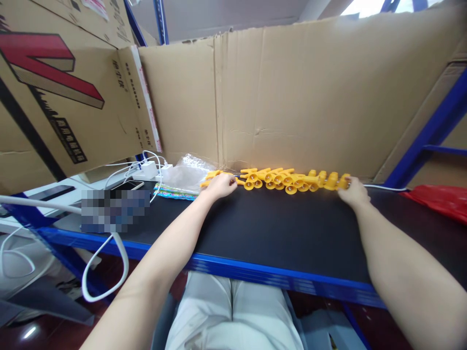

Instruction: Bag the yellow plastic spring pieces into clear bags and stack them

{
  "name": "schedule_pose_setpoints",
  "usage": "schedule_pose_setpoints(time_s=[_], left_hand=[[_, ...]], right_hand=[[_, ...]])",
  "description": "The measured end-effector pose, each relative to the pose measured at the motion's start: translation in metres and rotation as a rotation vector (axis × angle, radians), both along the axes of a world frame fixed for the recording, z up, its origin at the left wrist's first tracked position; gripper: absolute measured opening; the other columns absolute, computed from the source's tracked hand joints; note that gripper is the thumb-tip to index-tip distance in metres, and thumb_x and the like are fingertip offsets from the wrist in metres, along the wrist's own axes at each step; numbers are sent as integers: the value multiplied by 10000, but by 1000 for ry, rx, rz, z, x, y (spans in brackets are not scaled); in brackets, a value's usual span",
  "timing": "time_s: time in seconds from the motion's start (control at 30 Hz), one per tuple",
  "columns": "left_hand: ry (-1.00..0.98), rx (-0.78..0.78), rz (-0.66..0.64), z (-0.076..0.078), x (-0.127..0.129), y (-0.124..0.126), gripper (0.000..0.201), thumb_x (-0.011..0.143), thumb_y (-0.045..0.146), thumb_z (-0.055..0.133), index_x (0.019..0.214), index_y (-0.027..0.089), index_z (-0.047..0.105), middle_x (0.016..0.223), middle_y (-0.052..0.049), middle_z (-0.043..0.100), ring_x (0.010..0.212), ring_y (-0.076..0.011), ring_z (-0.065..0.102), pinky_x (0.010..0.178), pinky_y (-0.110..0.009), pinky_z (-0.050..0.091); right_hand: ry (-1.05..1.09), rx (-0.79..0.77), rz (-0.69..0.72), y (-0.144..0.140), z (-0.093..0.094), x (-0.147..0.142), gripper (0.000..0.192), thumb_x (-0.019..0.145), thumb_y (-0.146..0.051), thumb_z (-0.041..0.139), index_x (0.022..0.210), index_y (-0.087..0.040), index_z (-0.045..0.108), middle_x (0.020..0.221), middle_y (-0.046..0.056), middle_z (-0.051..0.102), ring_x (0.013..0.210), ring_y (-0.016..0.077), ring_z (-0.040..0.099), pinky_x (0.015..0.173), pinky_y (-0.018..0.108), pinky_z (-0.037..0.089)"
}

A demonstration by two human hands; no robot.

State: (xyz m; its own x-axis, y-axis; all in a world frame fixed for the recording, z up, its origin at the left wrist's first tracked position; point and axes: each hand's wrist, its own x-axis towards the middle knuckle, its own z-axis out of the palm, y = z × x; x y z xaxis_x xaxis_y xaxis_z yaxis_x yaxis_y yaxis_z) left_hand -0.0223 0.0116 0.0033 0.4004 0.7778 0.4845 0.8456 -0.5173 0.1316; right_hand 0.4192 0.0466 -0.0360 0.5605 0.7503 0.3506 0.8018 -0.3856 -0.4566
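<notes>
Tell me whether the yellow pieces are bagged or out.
Out: the yellow pieces lie uncovered along the black shelf, the right hand at their right end.

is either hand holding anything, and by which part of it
The right hand touches the right end of the row of yellow pieces; the left hand is at its left end. Whether either grips a piece cannot be told.

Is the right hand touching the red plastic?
Apart: the head view shows black surface and white cable between the right hand and the red plastic.
</notes>
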Motion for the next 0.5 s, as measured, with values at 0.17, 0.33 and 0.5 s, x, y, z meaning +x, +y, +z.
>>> schedule_pose_setpoints(time_s=[0.17,0.33,0.5], left_hand=[[1,-7,3,0,0,0,249,786,311,437,710,173,629,708,-43,652,637,-149,571,544,-233,356],[6,-15,17,2,0,-2,260,789,312,424,701,178,628,694,-38,642,608,-137,550,549,-232,355],[0,-25,31,3,-1,-1,242,783,316,438,728,184,633,713,-40,646,635,-145,557,561,-231,359]], right_hand=[[-37,124,-55,-10,3,-8,330,762,-389,472,1042,-215,467,1155,137,520,1069,273,491,851,411,362],[0,125,-55,-20,7,-12,277,784,-363,444,1021,-220,454,1070,176,562,996,282,536,784,377,371],[98,81,-93,-19,10,-12,335,747,-389,510,1023,-199,501,1039,210,577,923,283,555,650,339,401]])
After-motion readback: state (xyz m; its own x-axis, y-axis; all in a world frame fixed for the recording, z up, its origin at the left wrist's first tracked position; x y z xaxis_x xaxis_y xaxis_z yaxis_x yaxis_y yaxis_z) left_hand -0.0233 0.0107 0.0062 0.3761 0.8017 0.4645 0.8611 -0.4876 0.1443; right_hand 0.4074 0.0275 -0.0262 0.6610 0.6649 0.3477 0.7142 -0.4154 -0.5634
